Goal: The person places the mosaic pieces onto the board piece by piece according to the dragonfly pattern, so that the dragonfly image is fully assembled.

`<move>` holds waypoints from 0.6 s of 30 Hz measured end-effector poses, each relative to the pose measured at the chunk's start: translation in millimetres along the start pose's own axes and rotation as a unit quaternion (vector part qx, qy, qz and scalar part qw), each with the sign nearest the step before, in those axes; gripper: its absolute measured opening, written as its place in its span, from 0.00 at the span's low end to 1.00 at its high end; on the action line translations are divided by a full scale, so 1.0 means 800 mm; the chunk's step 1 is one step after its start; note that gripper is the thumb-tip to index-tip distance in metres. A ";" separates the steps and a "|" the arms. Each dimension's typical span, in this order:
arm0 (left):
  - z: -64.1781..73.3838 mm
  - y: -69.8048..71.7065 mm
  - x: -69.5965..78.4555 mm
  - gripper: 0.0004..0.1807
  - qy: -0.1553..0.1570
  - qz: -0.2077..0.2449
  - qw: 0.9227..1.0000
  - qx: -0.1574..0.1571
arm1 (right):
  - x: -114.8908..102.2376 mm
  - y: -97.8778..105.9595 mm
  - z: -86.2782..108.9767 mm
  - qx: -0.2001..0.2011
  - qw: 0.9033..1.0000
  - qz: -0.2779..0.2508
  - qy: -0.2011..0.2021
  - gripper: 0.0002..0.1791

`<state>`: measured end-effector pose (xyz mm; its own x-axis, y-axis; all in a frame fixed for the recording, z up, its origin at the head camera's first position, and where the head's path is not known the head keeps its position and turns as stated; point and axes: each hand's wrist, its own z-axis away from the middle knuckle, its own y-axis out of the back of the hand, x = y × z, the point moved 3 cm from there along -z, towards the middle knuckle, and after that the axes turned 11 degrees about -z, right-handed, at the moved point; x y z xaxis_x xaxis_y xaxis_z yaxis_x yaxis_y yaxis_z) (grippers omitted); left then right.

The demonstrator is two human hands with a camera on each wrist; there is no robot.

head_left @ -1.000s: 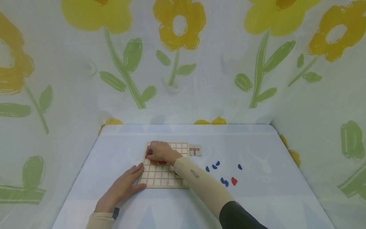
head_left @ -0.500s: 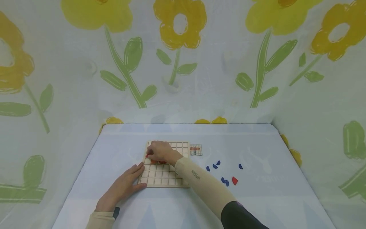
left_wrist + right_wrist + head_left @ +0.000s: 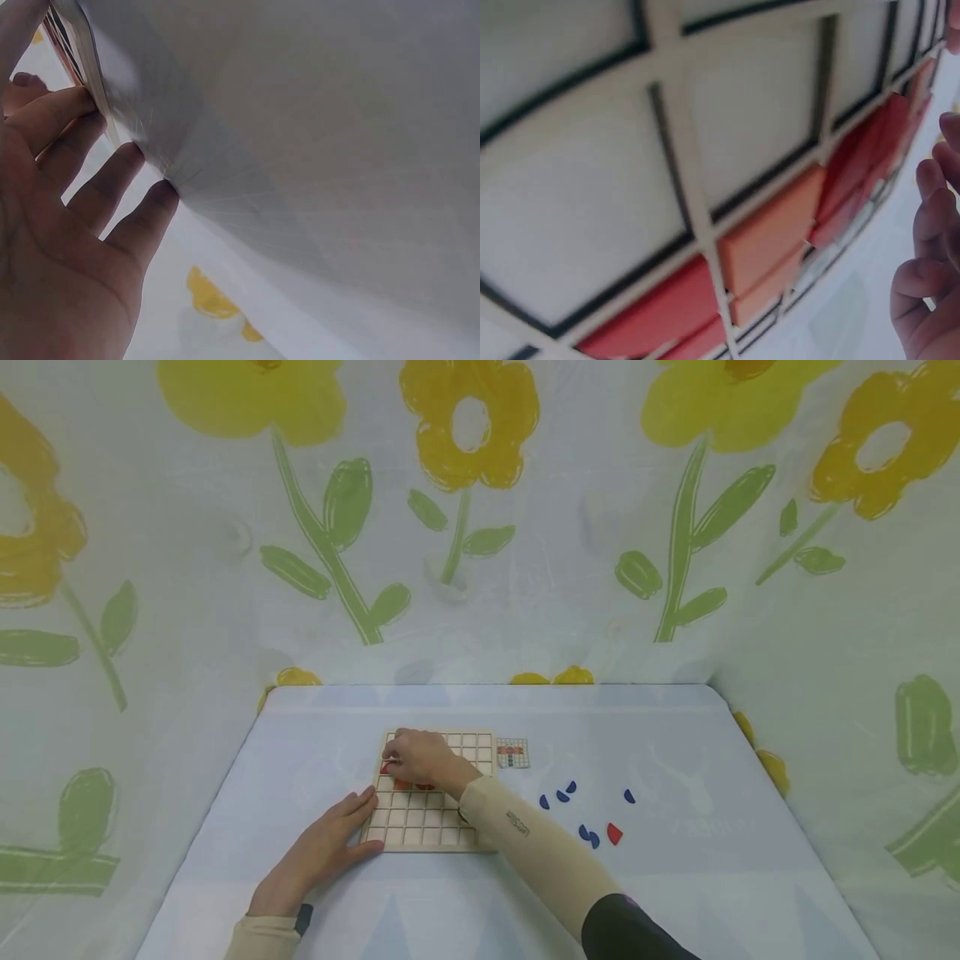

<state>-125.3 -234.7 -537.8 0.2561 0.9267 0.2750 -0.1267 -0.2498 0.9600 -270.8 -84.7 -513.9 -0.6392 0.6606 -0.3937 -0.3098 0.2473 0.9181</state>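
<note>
A flower-printed backdrop (image 3: pixel 555 527) rises behind a pale table (image 3: pixel 423 902), where a wooden grid board (image 3: pixel 416 818) lies left of centre. The left hand (image 3: pixel 327 847), thumb and fingers spread wide, touches the board's left side; the right hand (image 3: pixel 422 753) reaches over it, fingers bent. A patterned card (image 3: pixel 513 753) lies just beside the board's right edge. At the right fingertips is a red piece (image 3: pixel 386 768) in the leftmost column; whether they pinch it cannot be told. An orange piece (image 3: pixel 402 785) sits in a nearby cell. Farther right lie a red wedge (image 3: pixel 615 834) and six blue half-rounds (image 3: pixel 629 796).
</note>
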 end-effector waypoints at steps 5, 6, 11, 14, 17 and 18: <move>-0.001 0.001 0.001 0.46 0.002 -0.004 1.000 -0.003 | -0.005 0.015 0.013 0.025 0.999 -0.014 0.019 0.14; -0.001 0.001 0.002 0.46 0.003 -0.004 1.000 -0.003 | -0.007 0.018 0.017 0.031 0.999 -0.017 0.023 0.14; -0.002 0.000 0.001 0.45 0.002 -0.005 1.000 -0.005 | -0.014 0.038 0.042 0.071 0.996 -0.032 0.047 0.14; -0.004 -0.001 0.000 0.46 0.008 -0.005 1.000 -0.010 | -0.014 0.048 0.059 0.092 0.993 -0.046 0.049 0.14; -0.004 -0.002 -0.001 0.46 0.015 -0.006 1.000 -0.013 | -0.012 0.059 0.079 0.113 0.991 -0.058 0.052 0.15; -0.004 -0.002 -0.001 0.46 0.016 -0.007 1.000 -0.014 | -0.010 0.063 0.085 0.122 0.989 -0.062 0.053 0.14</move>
<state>-128.5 -234.1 -539.9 0.2265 0.9389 0.2592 -0.1506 -0.2291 0.9617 -233.2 -29.2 -461.6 -0.6814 0.5397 -0.4944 -0.2200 0.4933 0.8416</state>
